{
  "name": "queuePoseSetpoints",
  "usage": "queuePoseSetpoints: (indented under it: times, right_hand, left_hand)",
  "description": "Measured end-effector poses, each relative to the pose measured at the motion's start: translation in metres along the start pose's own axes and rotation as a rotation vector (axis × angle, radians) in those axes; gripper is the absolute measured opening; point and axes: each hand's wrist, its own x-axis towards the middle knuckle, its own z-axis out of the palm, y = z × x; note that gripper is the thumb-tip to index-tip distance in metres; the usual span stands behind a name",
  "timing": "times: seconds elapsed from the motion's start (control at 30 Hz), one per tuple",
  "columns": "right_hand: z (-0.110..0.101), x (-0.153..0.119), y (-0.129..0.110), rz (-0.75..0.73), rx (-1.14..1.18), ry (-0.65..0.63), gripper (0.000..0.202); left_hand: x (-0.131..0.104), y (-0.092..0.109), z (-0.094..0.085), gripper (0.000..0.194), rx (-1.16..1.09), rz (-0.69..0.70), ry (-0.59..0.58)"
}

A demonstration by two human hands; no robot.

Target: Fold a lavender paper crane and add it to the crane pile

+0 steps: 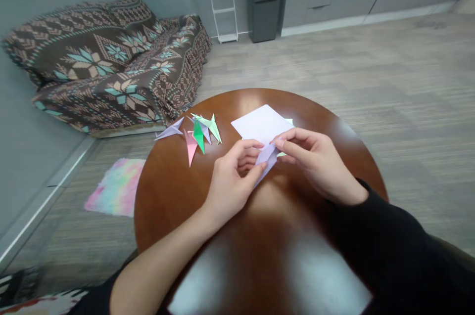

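Fingers (256, 171) of the left hand (230, 172) are closed on the lilac paper (269, 160), thumb on the near face, the others curled around its far side, and across from them the right hand (319, 160) has thumb and index pinched together on the upper corner. Two hands, one small folded piece, and this looks like delicate crease work! Precision is everything here. Best play, I'd judge: let the left hand be the anchor, light and steady, while the right lines up the edges before any crease goes in. Match first, press second! A thumb run outward from the middle of the fold should leave a sharp line; squeeze too hard or too soon, and stuff this thin could buckle or crease off-line. Resting it on the desk (174, 196) for the firm press would likely help, giving the fold something solid behind it.

Now the placing: the paper sits between the two hands on a slant, lower end by the left thumb, upper end in that right-hand pinch. Whether its bottom edge touches the desk, I can't tell. Just beyond lies a pale square sheet (261, 122), and well off to the left, a cluster of folded paper figures (199, 136), apart from both hands.
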Motion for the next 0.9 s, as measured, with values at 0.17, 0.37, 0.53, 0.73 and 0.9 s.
queuePoseSetpoints:
  times: [0.17, 0.37, 0.53, 0.73, 0.9]
  right_hand:
    - [0.0011, -0.0016, 0.0016, -0.099, -0.082, -0.038, 0.022]
    - [0.0043, -0.0033, 0.0028, -0.103, -0.095, -0.01, 0.016]
    - [0.005, -0.0049, 0.0011, -0.125, -0.098, -0.038, 0.009]
    - [0.0076, -0.0055, 0.0019, -0.053, -0.031, -0.082, 0.017]
    - [0.0092, -0.005, 0.0031, -0.041, -0.026, -0.04, 0.013]
  left_hand:
    - [0.0017, 0.0024, -0.0016, 0.021, -0.008, -0.027, 0.033]
    - [-0.0015, 0.0044, -0.001, 0.022, -0.043, -0.058, -0.053]
    - [0.0005, 0.0068, -0.0013, 0.022, -0.072, -0.112, -0.067]
    - [0.0011, 0.0034, -0.0028, 0.022, -0.061, -0.1, -0.021]
    - [0.0006, -0.0004, -0.0027, 0.018, -0.012, -0.059, -0.001]
